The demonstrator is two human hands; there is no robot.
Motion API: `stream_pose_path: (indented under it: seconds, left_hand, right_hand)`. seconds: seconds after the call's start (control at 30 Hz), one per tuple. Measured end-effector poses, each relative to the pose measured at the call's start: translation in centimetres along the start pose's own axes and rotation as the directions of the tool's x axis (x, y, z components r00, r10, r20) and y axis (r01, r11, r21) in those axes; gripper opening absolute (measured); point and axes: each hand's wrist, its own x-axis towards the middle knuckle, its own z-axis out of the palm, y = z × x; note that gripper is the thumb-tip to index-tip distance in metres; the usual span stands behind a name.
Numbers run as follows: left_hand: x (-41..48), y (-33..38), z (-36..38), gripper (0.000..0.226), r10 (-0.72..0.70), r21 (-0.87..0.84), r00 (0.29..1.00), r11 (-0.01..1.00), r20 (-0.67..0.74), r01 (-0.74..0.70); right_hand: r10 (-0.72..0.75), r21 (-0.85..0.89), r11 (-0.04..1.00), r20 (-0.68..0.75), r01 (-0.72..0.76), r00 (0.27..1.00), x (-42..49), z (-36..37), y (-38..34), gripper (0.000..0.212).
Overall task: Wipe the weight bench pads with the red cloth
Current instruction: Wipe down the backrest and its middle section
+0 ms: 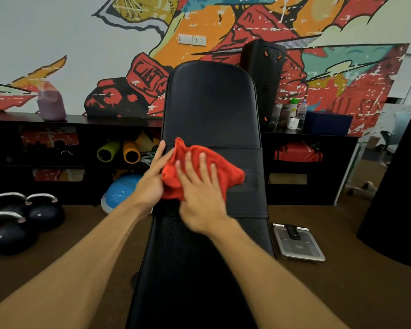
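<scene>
Low on the raised back pad [211, 103] of the black padded weight bench, just above its joint with the seat pad [188, 269], the crumpled red cloth [230, 174] lies bunched against the vinyl. The right hand [199, 198] presses on it flat, fingers straight and spread, gripping nothing. The left hand [150, 184] rests at the bench's left edge, fingers straight and touching the cloth's side. Its thumb is hidden, so I cannot tell whether it pinches the fabric.

The step in hand looks to be wiping the lower back pad. Most of the bench seems not yet done: the upper back pad above the cloth, and the seat pad below it, where small droplets or specks show. The next move probably calls for firm, flat pressure and strokes along the bench, with the cloth kept spread under the palm so that it does not ball up.

Its long axis runs straight away from the person, the rounded head end tilted up and pointing at the painted wall. The cloth lies wider across the bench than along it, with one peak pointing toward the head end.
</scene>
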Motion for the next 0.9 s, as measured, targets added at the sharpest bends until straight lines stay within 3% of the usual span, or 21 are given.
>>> stream_pose_path:
  seconds: [0.03,0.1,0.17,0.27,0.33,0.47,0.6,0.73,0.8,0.9]
  left_hand:
    - [-0.6,0.4,-0.2,0.048,-0.058,-0.201,0.998,0.978,-0.026,0.052]
    - [-1.9,0.5,-1.1,0.043,-0.134,-0.530,0.990,0.843,-0.041,0.092]
    - [-3.2,0.2,-1.7,0.046,-0.185,-0.666,0.980,0.740,-0.066,0.095]
    - [-4.7,-0.9,-1.5,0.047,-0.272,-0.600,0.957,0.784,-0.103,0.158]
    - [-6.0,-1.6,-0.9,0.045,-0.340,-0.508,0.940,0.817,-0.042,0.273]
    - [-8.1,-3.1,-0.3,0.040,-0.462,-0.411,0.885,0.798,0.054,0.442]
    - [-7.8,-4.5,-1.0,0.038,-0.472,-0.391,0.880,0.801,0.053,0.453]
    - [-7.8,-4.6,-1.0,0.040,-0.478,-0.383,0.876,0.798,0.071,0.466]
    - [-7.8,-4.2,-0.8,0.040,-0.482,-0.390,0.875,0.799,0.038,0.457]
    - [-7.8,-4.1,-0.5,0.040,-0.482,-0.377,0.876,0.808,0.019,0.452]
  right_hand:
    - [-0.044,0.008,0.999,0.001,0.044,0.999,-0.2,0.5,-1.0,0.092]
    - [-0.141,0.014,0.990,0.029,0.140,0.990,-1.2,1.2,-2.1,0.088]
    - [-0.245,-0.003,0.969,0.078,0.246,0.966,-2.7,1.4,-1.7,0.086]
    - [-0.335,-0.017,0.940,0.128,0.340,0.934,-5.7,1.1,0.6,0.090]
    - [-0.294,-0.057,0.951,0.121,0.302,0.948,-7.9,0.7,3.2,0.097]
    - [0.093,-0.001,0.996,0.031,-0.093,0.995,-11.4,-0.8,8.5,0.104]
    - [0.355,0.224,0.910,0.015,-0.350,0.935,-8.2,-1.7,9.1,0.092]
    - [0.536,0.128,0.839,-0.038,-0.528,0.843,-2.8,-1.6,6.4,0.081]
    - [0.571,0.070,0.821,-0.069,-0.567,0.818,-0.9,-1.4,5.2,0.082]
    - [0.456,-0.020,0.887,-0.128,-0.462,0.881,1.6,-1.0,3.0,0.085]
